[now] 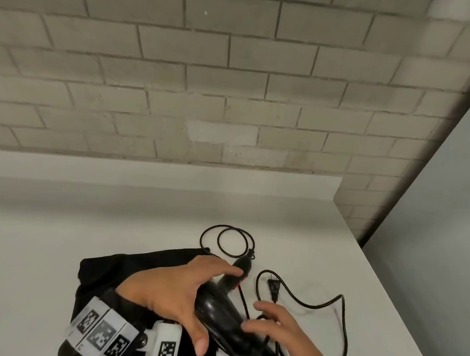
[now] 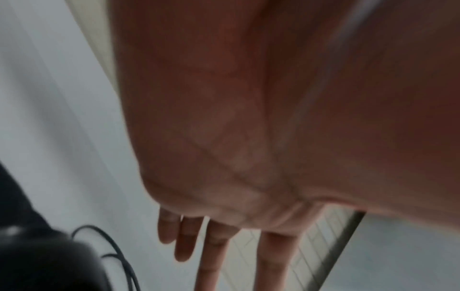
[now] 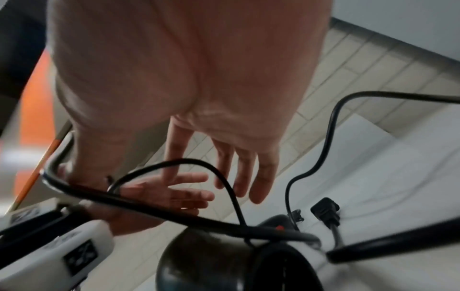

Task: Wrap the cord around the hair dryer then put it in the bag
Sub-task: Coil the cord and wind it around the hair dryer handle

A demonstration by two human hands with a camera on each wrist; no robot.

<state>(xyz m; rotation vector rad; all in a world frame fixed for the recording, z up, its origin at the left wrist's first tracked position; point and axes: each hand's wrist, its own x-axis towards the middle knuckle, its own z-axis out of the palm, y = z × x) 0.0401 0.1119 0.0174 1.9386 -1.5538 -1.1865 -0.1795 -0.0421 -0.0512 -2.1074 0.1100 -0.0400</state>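
Left grip [image 1: 173,291] hovered with fingers spread over the hair dryer [image 1: 221,310], grasping nothing; the black bag [image 1: 131,267] lay flat on the desk [image 1: 62,223] beneath and left of it. The dryer, glossy black, lay on the bag's edge, handle pointing away. Its cord [image 1: 317,307] sprawled unwound in loose loops, plug [image 1: 273,288] free. Right grip [image 1: 280,327] was likewise released, fingers straight beside the barrel. Wrapping had seemingly not begun; next, one hand should steady the dryer while the other gathers cord.
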